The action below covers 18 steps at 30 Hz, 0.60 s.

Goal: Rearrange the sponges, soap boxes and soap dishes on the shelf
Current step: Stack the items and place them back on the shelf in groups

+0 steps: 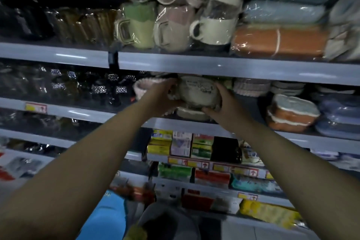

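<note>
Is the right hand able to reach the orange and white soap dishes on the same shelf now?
Probably not at once. The right hand and the left hand both hold a pale wrapped dish. The orange and white soap dishes lie further right with an open path, so it must let go first.

Two bare hands were raised, the left hand (162, 96) and the right hand (224, 103), with one pale oval soap dish (196, 91) between their fingers. A second pale dish (191, 113) lay just below the fingertips. Above the fingers stood three plastic-wrapped mugs with handles: green (134, 27), pinkish (171, 29), cream (213, 29).
</note>
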Each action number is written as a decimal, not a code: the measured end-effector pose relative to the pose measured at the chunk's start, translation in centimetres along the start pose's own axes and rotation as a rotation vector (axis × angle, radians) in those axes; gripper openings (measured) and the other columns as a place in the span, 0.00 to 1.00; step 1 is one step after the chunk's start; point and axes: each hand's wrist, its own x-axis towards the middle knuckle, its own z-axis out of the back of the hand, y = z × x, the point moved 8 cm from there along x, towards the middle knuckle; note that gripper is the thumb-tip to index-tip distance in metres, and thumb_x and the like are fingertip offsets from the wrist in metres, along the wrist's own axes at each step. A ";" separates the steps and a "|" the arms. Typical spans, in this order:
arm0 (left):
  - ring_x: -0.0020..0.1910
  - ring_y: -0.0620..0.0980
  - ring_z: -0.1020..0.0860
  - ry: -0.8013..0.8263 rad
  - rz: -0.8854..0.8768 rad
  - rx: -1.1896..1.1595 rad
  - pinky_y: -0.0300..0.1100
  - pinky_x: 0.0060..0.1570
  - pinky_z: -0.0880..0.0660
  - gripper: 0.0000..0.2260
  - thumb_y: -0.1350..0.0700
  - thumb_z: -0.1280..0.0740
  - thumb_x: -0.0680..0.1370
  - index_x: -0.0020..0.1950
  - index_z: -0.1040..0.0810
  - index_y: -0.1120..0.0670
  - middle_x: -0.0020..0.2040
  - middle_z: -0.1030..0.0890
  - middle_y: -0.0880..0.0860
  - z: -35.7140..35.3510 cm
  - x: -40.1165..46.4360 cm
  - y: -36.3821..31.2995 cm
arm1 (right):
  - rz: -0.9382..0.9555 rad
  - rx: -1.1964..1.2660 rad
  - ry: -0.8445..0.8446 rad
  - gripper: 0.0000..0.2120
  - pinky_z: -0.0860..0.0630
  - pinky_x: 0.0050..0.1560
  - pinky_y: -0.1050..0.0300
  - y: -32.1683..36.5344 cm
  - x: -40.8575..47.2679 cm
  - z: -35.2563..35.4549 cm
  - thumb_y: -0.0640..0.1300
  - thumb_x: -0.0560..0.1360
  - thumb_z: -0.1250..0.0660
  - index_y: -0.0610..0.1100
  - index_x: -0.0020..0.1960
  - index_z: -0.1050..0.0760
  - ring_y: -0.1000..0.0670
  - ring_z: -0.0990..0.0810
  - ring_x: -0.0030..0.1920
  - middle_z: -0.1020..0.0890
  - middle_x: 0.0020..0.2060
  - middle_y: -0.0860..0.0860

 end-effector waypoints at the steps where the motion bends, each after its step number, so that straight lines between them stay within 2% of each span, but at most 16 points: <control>1: 0.60 0.58 0.23 0.002 -0.001 0.004 0.52 0.58 0.25 0.33 0.49 0.24 0.68 0.69 0.32 0.54 0.62 0.22 0.57 -0.1 1.0 -0.2 | -0.005 -0.002 -0.008 0.41 0.30 0.67 0.43 -0.3 0.9 0.3 0.51 0.71 0.29 0.52 0.76 0.49 0.43 0.33 0.70 0.37 0.73 0.46; 4: 0.64 0.57 0.27 0.008 0.001 0.014 0.49 0.62 0.28 0.33 0.50 0.26 0.71 0.72 0.36 0.54 0.66 0.25 0.55 -0.8 3.4 -0.5 | 0.013 -0.045 -0.037 0.39 0.29 0.65 0.44 -0.9 3.4 1.1 0.50 0.71 0.29 0.52 0.75 0.48 0.43 0.31 0.68 0.33 0.71 0.46; 8: 0.66 0.57 0.29 -0.046 0.033 0.007 0.42 0.61 0.33 0.30 0.53 0.28 0.73 0.71 0.35 0.56 0.68 0.27 0.56 -1.5 5.7 0.6 | 0.003 -0.002 -0.031 0.34 0.34 0.64 0.57 -1.8 6.1 0.7 0.47 0.72 0.29 0.46 0.73 0.42 0.45 0.31 0.67 0.30 0.68 0.46; 10: 0.65 0.56 0.29 -0.037 0.068 -0.004 0.39 0.59 0.34 0.29 0.53 0.28 0.74 0.71 0.35 0.56 0.67 0.26 0.56 -2.2 6.6 1.5 | 0.013 0.001 -0.027 0.35 0.34 0.67 0.54 -2.3 7.2 0.2 0.47 0.72 0.28 0.46 0.73 0.41 0.44 0.32 0.68 0.30 0.69 0.46; 12: 0.64 0.57 0.27 0.014 0.101 0.028 0.42 0.61 0.31 0.28 0.51 0.29 0.74 0.70 0.33 0.56 0.65 0.25 0.55 -3.3 7.2 2.5 | -0.007 -0.027 0.006 0.37 0.34 0.69 0.49 -3.2 7.8 -0.4 0.48 0.72 0.28 0.46 0.74 0.43 0.44 0.33 0.69 0.32 0.70 0.46; 15: 0.63 0.59 0.26 0.115 0.118 0.168 0.52 0.61 0.28 0.31 0.40 0.32 0.73 0.71 0.34 0.52 0.63 0.22 0.54 -4.7 7.5 3.9 | -0.043 -0.060 0.080 0.38 0.35 0.69 0.52 -4.4 7.7 -1.2 0.47 0.73 0.29 0.46 0.75 0.46 0.43 0.35 0.70 0.35 0.72 0.45; 18: 0.60 0.60 0.24 0.115 0.082 0.213 0.52 0.57 0.27 0.30 0.40 0.33 0.74 0.72 0.34 0.52 0.60 0.20 0.56 -5.0 7.6 4.3 | -0.048 -0.013 0.103 0.37 0.37 0.68 0.55 -4.6 7.7 -1.5 0.47 0.74 0.30 0.46 0.76 0.47 0.45 0.36 0.71 0.37 0.73 0.46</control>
